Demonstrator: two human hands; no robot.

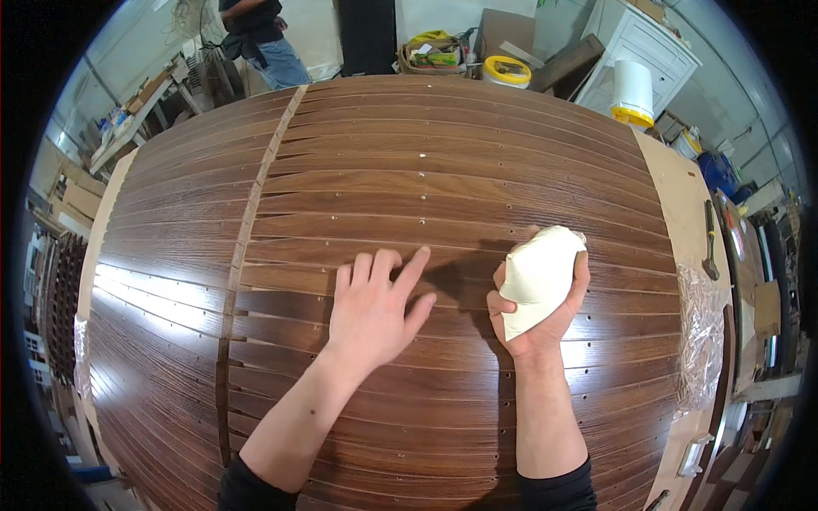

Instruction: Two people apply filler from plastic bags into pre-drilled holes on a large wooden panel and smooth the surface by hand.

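Dark brown wood-grain panels [477, 192] lie side by side in long strips across the table, with rows of small drilled holes. Several holes near the far middle show white specks. My right hand [545, 339] is wrapped around a plump, cream-coloured soft bag [545, 277], held above the panels; its contents are hidden. My left hand [371, 311] hovers over or rests on the middle strips, and I cannot tell which. Its fingers are spread, the index finger stretched forward, with nothing in them.
A wooden strip [244, 217] runs across the panels at left. On the table's right border lie a hammer [710, 243] and a clear plastic bag of wooden dowels [700, 341]. Beyond the far edge are a person [264, 43], a cardboard box [432, 58], and white-and-yellow buckets [632, 89].
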